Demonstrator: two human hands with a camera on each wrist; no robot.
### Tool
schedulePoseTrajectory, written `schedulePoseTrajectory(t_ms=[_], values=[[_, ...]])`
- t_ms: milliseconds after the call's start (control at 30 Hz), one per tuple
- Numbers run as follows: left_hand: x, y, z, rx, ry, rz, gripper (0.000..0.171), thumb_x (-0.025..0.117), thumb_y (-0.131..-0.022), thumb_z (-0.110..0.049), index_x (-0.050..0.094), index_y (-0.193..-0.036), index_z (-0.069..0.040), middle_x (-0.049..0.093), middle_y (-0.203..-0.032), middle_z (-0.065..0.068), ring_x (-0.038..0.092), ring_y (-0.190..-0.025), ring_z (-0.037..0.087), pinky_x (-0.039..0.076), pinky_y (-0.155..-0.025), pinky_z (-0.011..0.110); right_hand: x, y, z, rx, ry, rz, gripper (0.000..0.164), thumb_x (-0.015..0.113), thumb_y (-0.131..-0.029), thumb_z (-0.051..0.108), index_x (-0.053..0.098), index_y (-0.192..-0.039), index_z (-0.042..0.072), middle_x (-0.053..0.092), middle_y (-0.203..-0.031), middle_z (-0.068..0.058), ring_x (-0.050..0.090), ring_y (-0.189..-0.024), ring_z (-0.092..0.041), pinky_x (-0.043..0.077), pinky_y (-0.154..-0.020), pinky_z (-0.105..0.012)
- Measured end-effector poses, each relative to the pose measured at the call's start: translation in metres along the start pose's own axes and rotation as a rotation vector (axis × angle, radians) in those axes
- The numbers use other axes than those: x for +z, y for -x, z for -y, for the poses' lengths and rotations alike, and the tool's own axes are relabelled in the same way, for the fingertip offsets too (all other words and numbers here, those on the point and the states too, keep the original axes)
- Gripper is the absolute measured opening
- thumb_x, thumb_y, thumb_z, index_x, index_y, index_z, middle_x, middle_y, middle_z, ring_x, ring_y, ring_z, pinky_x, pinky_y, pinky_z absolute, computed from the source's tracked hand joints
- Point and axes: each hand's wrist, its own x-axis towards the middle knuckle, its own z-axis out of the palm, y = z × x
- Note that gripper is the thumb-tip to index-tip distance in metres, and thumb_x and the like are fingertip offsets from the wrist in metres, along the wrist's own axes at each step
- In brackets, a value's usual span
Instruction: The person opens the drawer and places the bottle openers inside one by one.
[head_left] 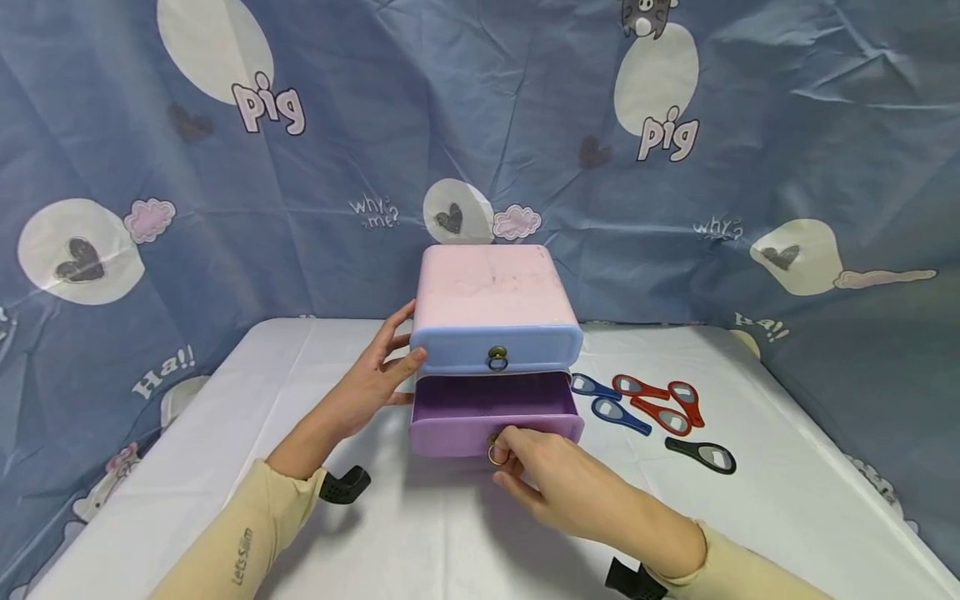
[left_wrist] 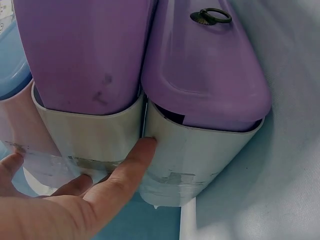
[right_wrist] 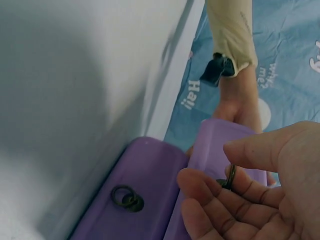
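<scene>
Head view shows a stacked drawer cabinet point(head_left: 491, 287) upright on the white tabletop point(head_left: 375, 533), its blue drawer point(head_left: 450, 350) at the top pushed in and the purple drawer point(head_left: 450, 437) beneath it standing partly open. A lower purple drawer point(left_wrist: 210, 65) appears in the left wrist view, with a ring of its own.

At the cabinet's left side the left hand point(head_left: 371, 383) has its fingers spread and touching the wall, bracing it rather than gripping. Before the cabinet's front, the right hand point(head_left: 566, 483) has thumb and fingers curled on the open drawer's metal ring pull point(head_left: 491, 451); whether a finger passes through it I cannot tell. Two blue openers point(head_left: 621, 415), three red openers point(head_left: 651, 390) and a black opener point(head_left: 684, 447) lie to the cabinet's right.

The drawer looks like thin, light plastic, fairly stiff and smooth enough to be a little slippery, so the ring is probably its best hold, pulled level. The hinged ring may swing and feel loose. The cabinet itself looks light enough to slide or tip, so a flat palm on its side wall should steady it.
</scene>
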Motion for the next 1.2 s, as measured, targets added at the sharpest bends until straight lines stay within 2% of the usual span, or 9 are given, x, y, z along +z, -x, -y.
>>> schedulePoseTrajectory(t_ms=[200, 467, 867, 1200], values=[[0.000, 0.000, 0.000, 0.006, -0.002, 0.000, 0.072, 0.056, -0.113, -0.041, 0.011, -0.168, -0.056, 0.017, -0.175, 0.015, 0.034, -0.159, 0.045, 0.050, -0.108, 0.072, 0.000, 0.008, 0.008, 0.033, -0.027, 0.043, 0.012, 0.075, -0.102, 0.013, 0.064, -0.105, 0.016, 0.069, -0.099, 0.009, 0.064, -0.088, 0.006, 0.057, -0.080, -0.017], [0.000, -0.001, -0.001, 0.007, 0.002, 0.004, 0.073, 0.056, -0.113, -0.040, 0.010, -0.168, -0.055, 0.015, -0.176, 0.016, 0.033, -0.160, 0.045, 0.049, -0.108, 0.073, 0.001, 0.014, 0.014, 0.039, -0.039, 0.047, 0.011, 0.074, -0.103, 0.013, 0.064, -0.105, 0.018, 0.069, -0.098, 0.011, 0.063, -0.087, 0.008, 0.056, -0.079, -0.015], [0.000, -0.001, 0.000, 0.008, 0.003, 0.004, 0.074, 0.056, -0.113, -0.039, 0.009, -0.169, -0.055, 0.016, -0.176, 0.016, 0.033, -0.159, 0.046, 0.049, -0.108, 0.074, 0.000, 0.024, 0.022, 0.036, -0.057, 0.082, 0.010, 0.073, -0.104, 0.018, 0.063, -0.107, 0.019, 0.068, -0.102, 0.013, 0.062, -0.090, 0.009, 0.056, -0.079, -0.014], [0.000, 0.000, 0.000, 0.009, 0.003, 0.004, 0.074, 0.056, -0.113, -0.040, 0.009, -0.169, -0.054, 0.015, -0.176, 0.017, 0.032, -0.160, 0.046, 0.050, -0.108, 0.073, 0.001, 0.029, 0.023, 0.009, -0.046, 0.079, 0.010, 0.072, -0.105, 0.020, 0.063, -0.109, 0.020, 0.069, -0.103, 0.011, 0.063, -0.091, 0.008, 0.055, -0.079, -0.014]])
